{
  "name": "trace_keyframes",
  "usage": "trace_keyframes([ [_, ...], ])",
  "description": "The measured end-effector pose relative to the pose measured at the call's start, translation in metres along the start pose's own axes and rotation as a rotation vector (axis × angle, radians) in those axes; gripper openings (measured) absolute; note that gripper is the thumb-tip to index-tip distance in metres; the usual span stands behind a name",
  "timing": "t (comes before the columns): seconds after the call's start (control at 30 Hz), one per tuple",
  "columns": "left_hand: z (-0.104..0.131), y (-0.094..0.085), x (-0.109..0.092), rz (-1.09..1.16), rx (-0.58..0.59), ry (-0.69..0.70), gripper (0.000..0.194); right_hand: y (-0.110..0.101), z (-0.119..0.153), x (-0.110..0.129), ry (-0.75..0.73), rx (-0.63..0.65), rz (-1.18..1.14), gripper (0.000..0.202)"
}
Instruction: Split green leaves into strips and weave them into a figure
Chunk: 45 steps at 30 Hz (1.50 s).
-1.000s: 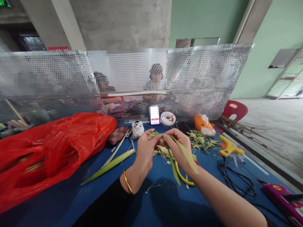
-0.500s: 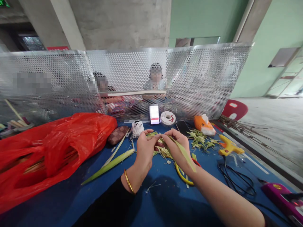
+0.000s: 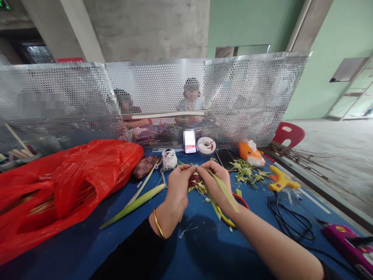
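Observation:
My left hand (image 3: 178, 186) and my right hand (image 3: 215, 182) meet above the middle of the blue table, thumbs and fingertips pinched together. Between them they grip a pale green leaf strip (image 3: 223, 186), which looks like corn husk. Its long end lies back over my right hand and wrist, and another end hangs below that hand. The fingers hide the pinched part. Cut leaf scraps (image 3: 201, 188) lie beneath my hands. A yellow and red loop (image 3: 226, 218), partly covered by my right wrist, rests on the table. Left of my hands is a long green husk leaf (image 3: 136, 203).
A red plastic bag (image 3: 87, 171) fills the left. White string (image 3: 169, 158), a lit phone (image 3: 190, 140), a ribbon spool (image 3: 206, 145) and tissues (image 3: 251, 154) stand along the back. At right are a yellow glue gun (image 3: 282, 179) and purple power strip (image 3: 346, 245). People sit behind the perforated screen (image 3: 244, 97).
My hands stay pinched together; my right hand has shifted slightly left. A leaf end now hangs below my right hand, in front of the yellow loop.

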<state>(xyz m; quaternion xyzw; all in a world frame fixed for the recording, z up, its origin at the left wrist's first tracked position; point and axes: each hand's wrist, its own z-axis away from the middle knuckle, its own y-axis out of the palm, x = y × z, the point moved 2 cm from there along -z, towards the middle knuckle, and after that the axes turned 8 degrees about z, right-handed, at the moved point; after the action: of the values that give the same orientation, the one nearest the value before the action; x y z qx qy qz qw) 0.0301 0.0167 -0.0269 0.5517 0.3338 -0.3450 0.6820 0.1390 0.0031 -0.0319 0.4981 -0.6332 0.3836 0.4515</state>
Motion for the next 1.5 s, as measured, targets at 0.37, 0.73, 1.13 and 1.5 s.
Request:
trace_keyframes([
  [0.37,-0.004,-0.004,0.011,0.115,0.039,-0.082,0.03,0.0,0.001,-0.003,-0.1,-0.003,0.156,0.018],
  [0.73,0.005,0.004,-0.004,0.027,0.129,-0.005,0.029,-0.014,-0.014,0.006,0.118,0.087,-0.019,0.026],
  [1.13,0.006,0.001,-0.009,-0.188,0.279,-0.144,0.025,-0.028,-0.026,0.018,0.164,0.172,-0.031,0.034],
  [1.5,0.007,0.002,-0.011,-0.178,0.34,-0.203,0.017,-0.022,-0.026,0.004,0.286,0.293,-0.128,0.041],
])
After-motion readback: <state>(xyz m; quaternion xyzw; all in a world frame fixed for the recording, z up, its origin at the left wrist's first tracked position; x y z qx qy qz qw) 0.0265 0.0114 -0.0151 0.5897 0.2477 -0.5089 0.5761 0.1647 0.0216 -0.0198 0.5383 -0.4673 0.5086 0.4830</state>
